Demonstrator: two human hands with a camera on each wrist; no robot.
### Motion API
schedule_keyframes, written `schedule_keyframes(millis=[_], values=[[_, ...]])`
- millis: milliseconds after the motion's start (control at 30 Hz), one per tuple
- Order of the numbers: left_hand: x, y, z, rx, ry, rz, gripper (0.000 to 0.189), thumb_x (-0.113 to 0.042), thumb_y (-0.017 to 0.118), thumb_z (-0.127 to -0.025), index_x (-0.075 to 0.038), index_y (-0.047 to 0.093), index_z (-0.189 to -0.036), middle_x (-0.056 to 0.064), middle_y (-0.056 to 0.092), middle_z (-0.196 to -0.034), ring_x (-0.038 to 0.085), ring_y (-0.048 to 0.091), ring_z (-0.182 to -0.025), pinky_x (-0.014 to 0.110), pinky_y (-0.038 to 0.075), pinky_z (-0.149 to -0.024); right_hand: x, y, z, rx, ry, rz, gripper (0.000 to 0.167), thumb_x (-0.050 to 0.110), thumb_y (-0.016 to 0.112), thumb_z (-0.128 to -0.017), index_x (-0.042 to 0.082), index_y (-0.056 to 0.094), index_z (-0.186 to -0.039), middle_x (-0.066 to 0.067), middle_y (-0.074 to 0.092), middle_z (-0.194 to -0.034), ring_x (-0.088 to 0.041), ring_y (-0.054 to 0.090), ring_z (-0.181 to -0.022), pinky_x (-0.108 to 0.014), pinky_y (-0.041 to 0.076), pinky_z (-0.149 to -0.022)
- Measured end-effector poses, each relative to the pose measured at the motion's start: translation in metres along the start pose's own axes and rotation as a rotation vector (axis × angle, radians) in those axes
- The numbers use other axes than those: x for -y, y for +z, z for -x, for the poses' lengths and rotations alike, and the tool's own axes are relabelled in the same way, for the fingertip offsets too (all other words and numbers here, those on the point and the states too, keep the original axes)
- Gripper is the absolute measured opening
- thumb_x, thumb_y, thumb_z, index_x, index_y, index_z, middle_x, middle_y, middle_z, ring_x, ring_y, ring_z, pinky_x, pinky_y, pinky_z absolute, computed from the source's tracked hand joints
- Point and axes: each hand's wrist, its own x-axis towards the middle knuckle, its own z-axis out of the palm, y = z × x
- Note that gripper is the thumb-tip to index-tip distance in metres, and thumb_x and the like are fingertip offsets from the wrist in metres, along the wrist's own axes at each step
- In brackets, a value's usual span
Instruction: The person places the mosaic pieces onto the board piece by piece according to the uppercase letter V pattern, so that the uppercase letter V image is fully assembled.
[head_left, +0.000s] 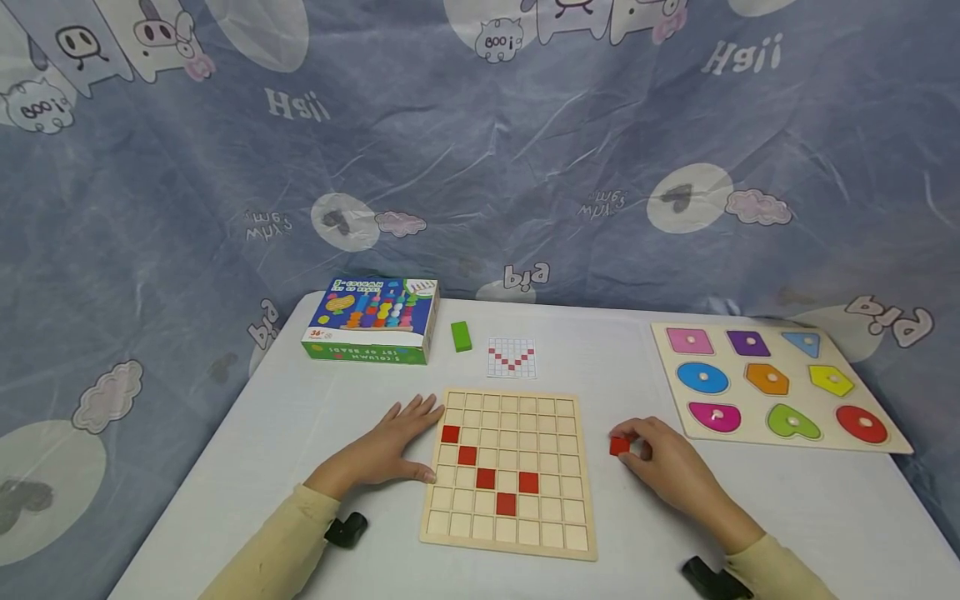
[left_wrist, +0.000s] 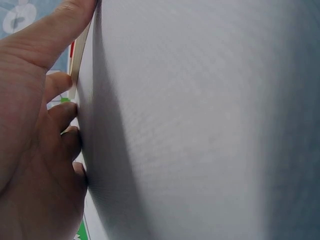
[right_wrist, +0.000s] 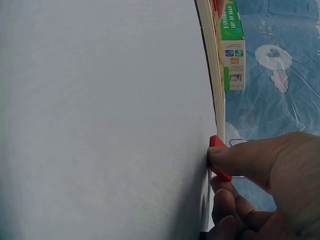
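A wooden grid board (head_left: pixel 510 542) lies on the white table with several red square tiles set in its cells, among them one at the left edge (head_left: pixel 450 434) and one farther right (head_left: pixel 528 482). My left hand (head_left: pixel 387 444) rests at the board's left side, fingers spread, thumb and fingertips right at the edge. To the right of the board, my right hand (head_left: pixel 663 462) pinches a red square tile (head_left: pixel 619 446) between thumb and fingers, low over the tabletop. The right wrist view shows the same tile (right_wrist: pixel 220 159) under the thumb.
Behind the board lies a small pattern card (head_left: pixel 512 358) with red squares in a V. Left of it are a green block (head_left: pixel 461 337) and a bead-set box (head_left: pixel 367 348). A wooden shape puzzle (head_left: pixel 731 392) lies at the right. Printed blue cloth (head_left: pixel 480 167) hangs behind the table.
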Motion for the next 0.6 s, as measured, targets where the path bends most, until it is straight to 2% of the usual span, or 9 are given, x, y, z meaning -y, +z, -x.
schedule_keyframes(millis=[233,600], values=[[0.0,-0.0005,-0.0004,0.002,0.002,0.003,0.109,-0.062,0.078,-0.077,-0.021,0.026,-0.163,0.003,0.015,-0.17,0.027,0.005,-0.157,0.051,0.003,-0.126,-0.0007,0.0004,-0.0004,0.027,0.008,-0.012,0.032,0.009,0.083,-0.083,0.017,0.072,-0.112,0.004,0.06,-0.084,-0.014,0.05,-0.073,-0.024,0.044,-0.058],[-0.0007,-0.0007,0.0013,-0.009,0.022,0.018,0.106,-0.059,0.08,-0.079,-0.018,0.029,-0.162,0.007,0.017,-0.17,0.03,0.007,-0.157,0.055,0.004,-0.126,0.0017,-0.0001,0.0004,0.023,-0.019,-0.047,0.027,0.009,0.078,-0.088,0.02,0.071,-0.112,0.006,0.054,-0.077,-0.01,0.049,-0.069,-0.023,0.042,-0.056]])
